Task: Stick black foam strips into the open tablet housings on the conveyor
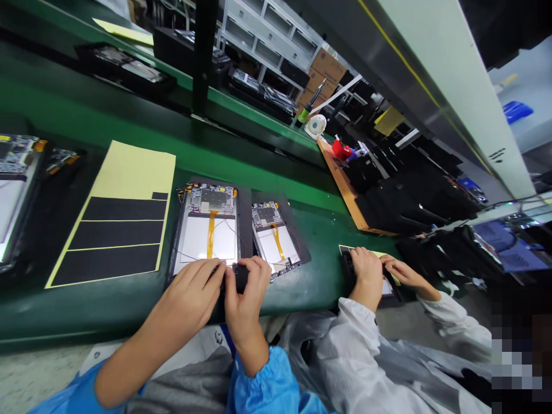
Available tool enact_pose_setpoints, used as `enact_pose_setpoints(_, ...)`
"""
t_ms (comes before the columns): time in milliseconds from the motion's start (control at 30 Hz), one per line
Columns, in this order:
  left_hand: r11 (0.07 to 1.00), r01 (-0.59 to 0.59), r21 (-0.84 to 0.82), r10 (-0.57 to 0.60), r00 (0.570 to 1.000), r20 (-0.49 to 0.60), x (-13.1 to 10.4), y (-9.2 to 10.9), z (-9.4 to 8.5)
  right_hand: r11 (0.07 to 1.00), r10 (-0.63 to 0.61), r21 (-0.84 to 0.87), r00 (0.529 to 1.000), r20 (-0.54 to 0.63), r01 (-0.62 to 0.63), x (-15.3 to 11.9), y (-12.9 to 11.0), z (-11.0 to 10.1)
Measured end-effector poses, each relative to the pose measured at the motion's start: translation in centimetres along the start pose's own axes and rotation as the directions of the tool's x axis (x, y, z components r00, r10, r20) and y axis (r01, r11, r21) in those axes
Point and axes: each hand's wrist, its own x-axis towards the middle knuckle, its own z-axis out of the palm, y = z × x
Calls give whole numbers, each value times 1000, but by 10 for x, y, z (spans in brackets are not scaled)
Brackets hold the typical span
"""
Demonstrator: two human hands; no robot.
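Observation:
In front of me an opened tablet [185, 236] lies on the green mat, showing its circuit board, white battery and an orange ribbon cable. My left hand [190, 296] is at its near edge, fingers bent and pressed together; what they pinch is hidden. Beside it my right hand [248, 299] grips a small black piece [240, 278] between thumb and fingers, close to the tablet's near right corner. Thin wires run across the battery. A second opened tablet [268, 244] lies just to the right, with similar board and ribbon.
Left of the tablets is a yellow sheet [135, 172] with black adhesive strips. Another opened device [12, 184] sits at the far left. On the right, a co-worker's hands [366, 270] handle a device. A raised shelf [259, 138] runs along the back, with a small white fan [316, 126].

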Motion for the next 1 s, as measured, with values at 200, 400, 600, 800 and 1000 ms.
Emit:
enact_pose_setpoints(200,964,125,-235,-114,992,60,2,-1,9,985,19,171,995,102,-36,17,7,-13)
enact_pose_setpoints(400,930,145,-337,-104,985,137,12,-1,10,986,-164,55,875,456,157,63,14,-43)
enact_pose_setpoints(600,946,75,-314,-32,990,140,14,-2,-6,934,-341,259,834,433,247,148,-46,-15)
enact_pose_setpoints(800,909,411,-70,-414,909,-51,-13,-88,-4,809,-416,168,346,841,564,216,-97,129)
enact_pose_setpoints(1000,843,531,82,-537,840,80,-18,-175,22,752,-351,85,287,891,654,218,-82,174)
